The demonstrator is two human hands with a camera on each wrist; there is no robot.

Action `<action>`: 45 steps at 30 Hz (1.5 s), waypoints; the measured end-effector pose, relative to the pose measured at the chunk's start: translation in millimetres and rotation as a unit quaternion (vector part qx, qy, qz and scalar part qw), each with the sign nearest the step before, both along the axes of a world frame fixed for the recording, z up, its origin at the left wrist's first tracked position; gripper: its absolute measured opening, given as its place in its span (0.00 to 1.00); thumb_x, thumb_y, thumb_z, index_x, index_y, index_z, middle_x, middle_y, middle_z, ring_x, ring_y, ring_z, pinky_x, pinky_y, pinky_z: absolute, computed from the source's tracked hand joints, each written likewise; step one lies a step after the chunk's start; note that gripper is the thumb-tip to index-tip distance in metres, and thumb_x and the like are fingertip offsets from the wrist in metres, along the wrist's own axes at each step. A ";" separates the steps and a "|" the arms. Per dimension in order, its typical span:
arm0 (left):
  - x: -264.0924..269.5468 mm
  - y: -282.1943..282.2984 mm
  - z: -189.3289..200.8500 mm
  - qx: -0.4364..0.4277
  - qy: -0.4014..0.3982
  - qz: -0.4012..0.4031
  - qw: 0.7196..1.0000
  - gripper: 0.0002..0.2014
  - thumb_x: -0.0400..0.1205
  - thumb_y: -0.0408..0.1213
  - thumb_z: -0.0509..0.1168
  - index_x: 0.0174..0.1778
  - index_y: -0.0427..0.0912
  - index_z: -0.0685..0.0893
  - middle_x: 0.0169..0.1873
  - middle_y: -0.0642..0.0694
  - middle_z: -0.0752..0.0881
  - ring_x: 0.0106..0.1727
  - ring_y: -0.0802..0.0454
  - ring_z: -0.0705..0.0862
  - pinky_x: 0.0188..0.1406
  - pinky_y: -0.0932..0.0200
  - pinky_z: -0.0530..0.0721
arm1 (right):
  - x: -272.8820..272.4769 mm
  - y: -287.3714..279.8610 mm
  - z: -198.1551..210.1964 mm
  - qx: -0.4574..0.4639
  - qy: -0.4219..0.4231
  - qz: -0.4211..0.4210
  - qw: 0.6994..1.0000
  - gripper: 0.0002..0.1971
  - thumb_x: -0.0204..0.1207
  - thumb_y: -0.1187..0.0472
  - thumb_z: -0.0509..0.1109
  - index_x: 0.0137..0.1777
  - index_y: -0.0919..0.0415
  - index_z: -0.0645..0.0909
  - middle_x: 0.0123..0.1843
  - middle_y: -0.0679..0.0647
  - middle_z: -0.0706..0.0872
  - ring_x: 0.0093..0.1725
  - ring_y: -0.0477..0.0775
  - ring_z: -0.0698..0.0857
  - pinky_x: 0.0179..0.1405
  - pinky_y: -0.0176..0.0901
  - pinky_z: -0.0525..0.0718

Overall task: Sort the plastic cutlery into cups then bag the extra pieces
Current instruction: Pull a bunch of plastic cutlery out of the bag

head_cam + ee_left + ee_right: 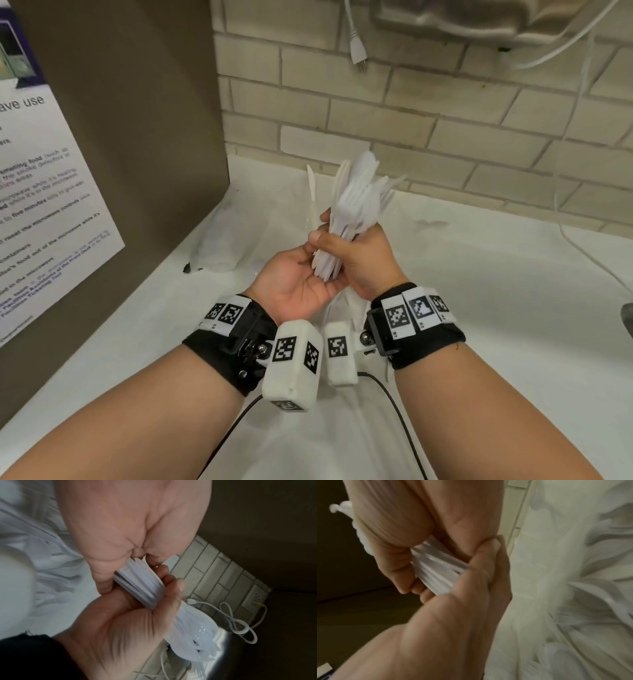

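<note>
Above the white counter (479,291) both hands hold a thick bundle of white plastic cutlery (356,209), heads fanned upward. My right hand (363,253) grips the bundle round its middle. My left hand (301,274) lies palm up under the handle ends, thumb against the bundle. In the left wrist view my left hand (120,622) curls its fingers round the handles of the bundle (139,586). The right wrist view shows my right hand (453,615) clasping the bundle (436,572). Behind the hands a single knife (311,185) stands in a clear cup (308,224).
Loose white cutlery (590,581) lies on the counter below the hands. A clear plastic bag (215,246) lies at the left beside a brown cabinet (137,137) with a poster. A brick wall (445,120) is behind, and a white plug (359,51) hangs in front of it.
</note>
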State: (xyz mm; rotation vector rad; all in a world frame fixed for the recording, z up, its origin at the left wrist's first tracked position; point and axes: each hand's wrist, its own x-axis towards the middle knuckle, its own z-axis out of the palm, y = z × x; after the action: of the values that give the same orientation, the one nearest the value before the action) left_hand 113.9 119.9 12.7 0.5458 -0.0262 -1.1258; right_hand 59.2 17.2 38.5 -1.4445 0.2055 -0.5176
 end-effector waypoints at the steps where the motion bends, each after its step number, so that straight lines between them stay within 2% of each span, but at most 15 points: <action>1: -0.2 -0.4 0.7 0.001 0.004 -0.001 1.000 0.20 0.87 0.39 0.49 0.66 0.36 0.80 0.69 0.36 0.81 0.70 0.42 0.79 0.64 0.40 0.81 | 1.1 0.4 -1.8 0.000 0.007 -0.010 1.000 0.10 0.66 0.71 0.77 0.42 0.56 0.84 0.37 0.59 0.86 0.41 0.62 0.87 0.50 0.59 0.87; 6: -0.8 -0.9 -2.5 0.000 0.024 0.003 1.000 0.27 0.89 0.50 0.45 0.58 0.37 0.86 0.64 0.37 0.84 0.67 0.43 0.81 0.63 0.43 0.81 | 1.2 0.0 -3.3 0.017 0.012 -0.005 1.000 0.10 0.65 0.70 0.78 0.39 0.56 0.83 0.34 0.58 0.86 0.41 0.65 0.88 0.49 0.60 0.87; 8: -2.3 0.3 1.6 0.009 -0.029 -0.017 0.999 0.30 0.86 0.58 0.46 0.53 0.47 0.91 0.63 0.43 0.86 0.64 0.43 0.83 0.62 0.44 0.80 | -0.6 3.5 -4.5 0.006 0.020 -0.004 1.000 0.07 0.70 0.71 0.75 0.39 0.61 0.81 0.30 0.58 0.85 0.34 0.59 0.87 0.40 0.53 0.87; 10: -3.9 4.1 3.7 0.040 -0.138 -0.033 0.989 0.31 0.81 0.66 0.48 0.62 0.51 0.86 0.51 0.51 0.89 0.53 0.47 0.84 0.57 0.48 0.79 | -2.0 1.7 -6.5 0.001 0.015 -0.008 1.000 0.05 0.72 0.71 0.72 0.37 0.63 0.80 0.27 0.60 0.83 0.30 0.58 0.84 0.34 0.50 0.84; 13: 0.1 8.1 3.1 0.081 -0.365 0.004 0.928 0.34 0.72 0.61 0.69 0.72 0.48 0.76 0.43 0.55 0.86 0.40 0.56 0.81 0.41 0.61 0.77 | -4.6 -1.1 -11.5 -0.062 0.029 0.024 0.997 0.07 0.74 0.71 0.67 0.35 0.64 0.81 0.26 0.57 0.82 0.28 0.56 0.82 0.30 0.47 0.82; 16: 2.4 5.1 8.2 0.179 -0.499 0.023 0.847 0.30 0.63 0.53 0.77 0.59 0.43 0.85 0.50 0.45 0.90 0.43 0.34 0.84 0.23 0.59 0.75 | -5.1 11.9 -23.0 -0.162 0.067 0.077 0.982 0.08 0.73 0.74 0.67 0.41 0.61 0.82 0.28 0.52 0.84 0.26 0.55 0.81 0.28 0.50 0.83; 20: 1.8 2.6 13.3 0.215 -0.474 0.084 0.849 0.17 0.72 0.47 0.74 0.49 0.39 0.90 0.45 0.36 0.91 0.38 0.36 0.87 0.21 0.53 0.82 | -3.9 13.0 -27.1 -0.092 0.104 0.113 0.984 0.12 0.67 0.80 0.71 0.49 0.69 0.82 0.35 0.52 0.88 0.30 0.54 0.86 0.36 0.51 0.87; 23: 3.0 2.3 16.7 0.194 -0.439 0.132 0.867 0.07 0.78 0.39 0.71 0.45 0.41 0.90 0.43 0.42 0.92 0.46 0.46 0.91 0.47 0.46 0.89 | -6.2 9.0 -26.9 -0.136 0.198 0.120 0.963 0.08 0.65 0.75 0.74 0.40 0.65 0.81 0.32 0.58 0.85 0.28 0.54 0.85 0.29 0.43 0.83; 25: 3.8 3.5 16.2 0.167 -0.427 0.124 0.880 0.02 0.79 0.36 0.70 0.42 0.42 0.87 0.39 0.43 0.92 0.45 0.48 0.90 0.54 0.46 0.87 | -7.0 11.3 -28.0 -0.157 0.220 0.113 0.956 0.07 0.65 0.75 0.70 0.38 0.64 0.78 0.26 0.54 0.80 0.22 0.53 0.80 0.26 0.45 0.81; 30: 5.7 10.6 13.9 0.129 -0.454 0.053 0.880 0.04 0.77 0.35 0.71 0.37 0.43 0.85 0.32 0.44 0.89 0.54 0.42 0.89 0.53 0.49 0.87 | -9.7 17.3 -28.4 -0.045 0.195 0.211 0.957 0.07 0.61 0.75 0.65 0.35 0.65 0.75 0.19 0.49 0.75 0.17 0.49 0.73 0.23 0.41 0.77; 33: 9.9 8.9 15.1 0.139 -0.415 0.125 0.890 0.10 0.81 0.34 0.67 0.33 0.39 0.80 0.24 0.47 0.82 0.50 0.43 0.90 0.45 0.52 0.87 | -7.7 10.7 -19.9 -0.162 0.234 0.188 0.940 0.07 0.68 0.66 0.78 0.42 0.63 0.82 0.33 0.53 0.86 0.32 0.50 0.86 0.34 0.41 0.84; 35: 15.4 10.3 14.6 0.152 -0.388 0.187 0.890 0.09 0.82 0.34 0.66 0.35 0.40 0.80 0.22 0.48 0.78 0.39 0.46 0.89 0.41 0.49 0.88 | -7.7 -0.7 -9.5 -0.234 0.258 0.114 0.930 0.15 0.65 0.53 0.82 0.45 0.60 0.85 0.36 0.46 0.88 0.35 0.39 0.86 0.36 0.32 0.82; 39: 26.0 13.9 0.8 0.256 -0.490 0.204 0.808 0.08 0.77 0.42 0.69 0.39 0.43 0.78 0.25 0.52 0.79 0.25 0.49 0.80 0.37 0.46 0.85 | -5.9 -14.5 18.3 -0.208 0.116 -0.105 0.966 0.14 0.66 0.49 0.80 0.37 0.60 0.83 0.31 0.48 0.84 0.28 0.46 0.79 0.29 0.39 0.77; 42: 21.7 10.3 -2.8 0.312 -0.569 0.184 0.738 0.07 0.77 0.42 0.67 0.42 0.44 0.76 0.29 0.47 0.80 0.29 0.48 0.81 0.36 0.48 0.84 | -0.8 -6.1 36.9 -0.221 0.023 -0.127 0.967 0.07 0.70 0.54 0.78 0.34 0.51 0.84 0.28 0.42 0.80 0.30 0.45 0.75 0.32 0.42 0.78; 45: 20.2 4.4 -4.3 0.352 -0.613 0.183 0.683 0.09 0.79 0.39 0.66 0.51 0.40 0.78 0.35 0.46 0.82 0.33 0.52 0.82 0.30 0.58 0.77 | 2.6 3.9 44.7 -0.282 0.034 -0.131 0.950 0.07 0.69 0.50 0.78 0.39 0.52 0.86 0.32 0.47 0.82 0.30 0.41 0.77 0.35 0.36 0.78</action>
State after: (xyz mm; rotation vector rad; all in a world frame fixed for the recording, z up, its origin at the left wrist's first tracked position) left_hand 134.0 124.4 8.4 1.8558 -0.6445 -0.1398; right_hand 61.9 21.0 83.2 -2.0100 0.3241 -0.7867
